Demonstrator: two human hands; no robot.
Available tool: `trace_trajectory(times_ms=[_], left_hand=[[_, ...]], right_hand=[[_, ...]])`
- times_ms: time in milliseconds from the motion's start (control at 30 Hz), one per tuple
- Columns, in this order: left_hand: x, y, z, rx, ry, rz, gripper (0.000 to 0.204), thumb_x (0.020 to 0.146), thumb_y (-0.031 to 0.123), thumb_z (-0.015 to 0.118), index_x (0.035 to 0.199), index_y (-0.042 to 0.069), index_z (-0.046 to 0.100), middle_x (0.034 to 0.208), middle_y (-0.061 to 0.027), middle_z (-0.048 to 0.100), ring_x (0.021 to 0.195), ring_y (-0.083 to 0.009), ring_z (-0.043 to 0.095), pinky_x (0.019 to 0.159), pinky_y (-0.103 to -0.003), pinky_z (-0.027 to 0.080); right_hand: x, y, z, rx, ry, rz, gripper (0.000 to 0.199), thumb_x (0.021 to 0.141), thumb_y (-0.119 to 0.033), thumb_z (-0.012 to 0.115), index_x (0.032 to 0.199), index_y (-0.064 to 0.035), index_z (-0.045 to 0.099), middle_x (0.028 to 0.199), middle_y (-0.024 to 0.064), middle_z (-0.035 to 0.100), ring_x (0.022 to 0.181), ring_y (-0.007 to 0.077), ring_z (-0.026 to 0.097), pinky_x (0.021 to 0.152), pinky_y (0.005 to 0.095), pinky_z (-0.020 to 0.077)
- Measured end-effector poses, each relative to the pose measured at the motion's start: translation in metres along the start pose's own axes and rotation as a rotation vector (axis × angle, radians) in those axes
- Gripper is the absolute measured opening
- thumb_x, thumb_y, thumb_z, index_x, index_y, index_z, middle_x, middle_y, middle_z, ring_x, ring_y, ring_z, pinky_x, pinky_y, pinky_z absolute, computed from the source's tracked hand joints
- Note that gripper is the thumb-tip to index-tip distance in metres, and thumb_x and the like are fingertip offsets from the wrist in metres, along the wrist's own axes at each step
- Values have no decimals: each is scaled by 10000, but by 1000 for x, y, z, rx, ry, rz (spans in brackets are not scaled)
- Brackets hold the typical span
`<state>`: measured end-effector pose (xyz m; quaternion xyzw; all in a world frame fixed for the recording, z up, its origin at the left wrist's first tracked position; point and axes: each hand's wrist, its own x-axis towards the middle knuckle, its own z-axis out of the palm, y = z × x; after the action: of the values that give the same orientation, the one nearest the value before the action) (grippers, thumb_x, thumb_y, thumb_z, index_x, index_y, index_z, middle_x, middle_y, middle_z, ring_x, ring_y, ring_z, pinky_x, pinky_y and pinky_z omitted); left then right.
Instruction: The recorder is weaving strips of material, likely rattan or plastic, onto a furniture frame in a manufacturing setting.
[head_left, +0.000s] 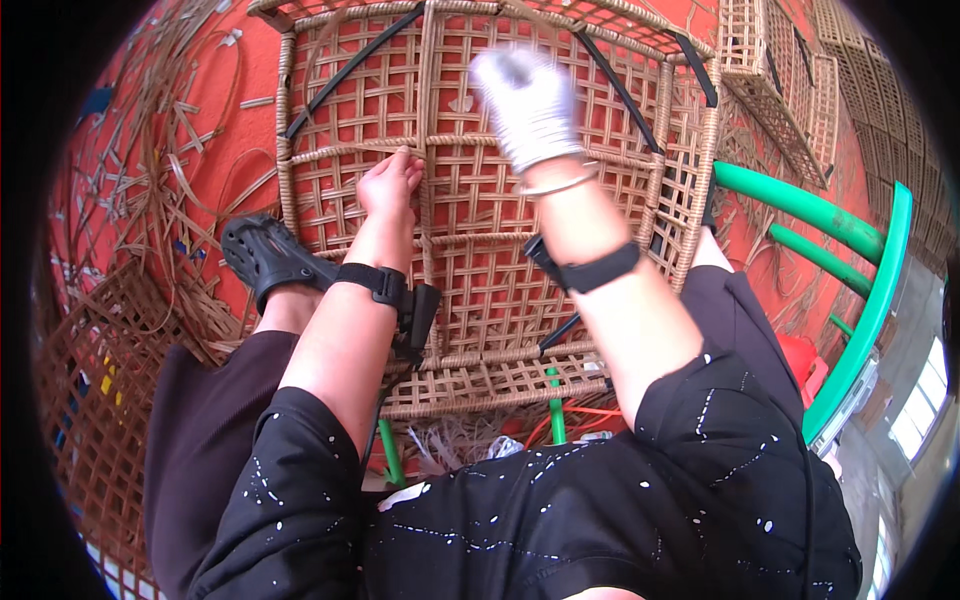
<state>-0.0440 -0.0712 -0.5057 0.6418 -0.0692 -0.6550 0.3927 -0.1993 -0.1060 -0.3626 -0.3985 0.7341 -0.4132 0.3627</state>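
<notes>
A large woven rattan basket frame [480, 290] lies in front of me, with open lattice panels and wrapped ribs. My left hand [388, 188] is bare and closed in a pinch at the crossing of the middle upright rib [427, 90] and a cross rib [350, 150]. What its fingertips grip is too small to make out. Higher and to the right, my right hand [522, 98], in a white glove, is over the upper right panel. Motion smears its fingers, so any hold is hidden. Black straps [620, 92] slant across the basket's upper corners.
Loose rattan strips [190, 130] litter the red floor [250, 70] at left. A brown lattice panel [110, 400] leans at lower left. Green curved tubing [860, 300] stands at right, with more woven baskets [775, 80] stacked beyond it. My dark clog [265, 255] is beside the basket.
</notes>
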Motion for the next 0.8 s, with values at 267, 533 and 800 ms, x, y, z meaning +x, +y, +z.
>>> trace_trajectory(times_ms=[267,533,800], left_hand=[[-9,6,-12,24,-125,9,204,839,124,675,957,-38,638,848,-91,665,722,-144,653,610,-211,527],[-6,12,-6,258,6,19,223,834,156,685,912,-47,637,831,-95,662,701,-144,651,597,-229,533],[-17,6,-15,986,32,889,191,813,168,673,915,7,689,916,-148,662,856,-258,635,778,-340,501]], right_hand=[[-29,123,83,-93,-459,702,413,877,-461,517,964,-89,672,733,101,657,620,215,616,585,352,493],[-29,138,101,-141,-375,742,404,831,-428,586,957,-55,678,924,118,683,850,279,645,757,376,491],[-31,137,100,-214,-312,679,408,806,-439,602,976,-77,682,971,143,670,910,328,633,804,397,486]])
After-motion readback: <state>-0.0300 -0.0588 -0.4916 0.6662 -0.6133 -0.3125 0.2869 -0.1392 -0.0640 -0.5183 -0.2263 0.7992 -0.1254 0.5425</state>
